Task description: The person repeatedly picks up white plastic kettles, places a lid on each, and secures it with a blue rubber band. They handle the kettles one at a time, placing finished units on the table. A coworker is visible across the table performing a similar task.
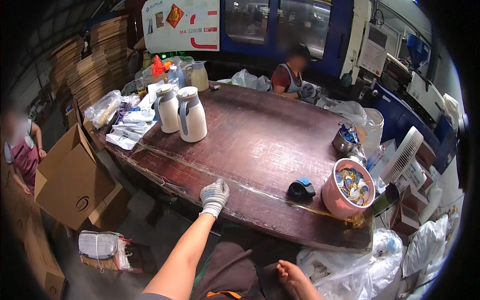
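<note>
My left hand (215, 196), in a white and grey striped knit glove, rests as a loose fist on the near edge of the dark red table (250, 135). Nothing shows in its curled fingers. Bare and held low in front of my lap, my right hand (289, 274) has its fingers curled in, with no object visible in it. Right of the gloved hand lies a small black and blue rounded piece (301, 188). Beside that piece stands a pink bucket (336, 198) holding grey-blue and yellow plastic bits. Two cream jugs with grey handles, a front jug (196, 122) and a rear jug (169, 112), stand farther left.
Across the table sits a co-worker (290, 77) with gloved hands; another person (24, 155) is at far left. An open carton (75, 182), a tied bundle (102, 250), plastic bags (360, 270), a white fan (403, 154) and a metal pot (345, 144) surround the table.
</note>
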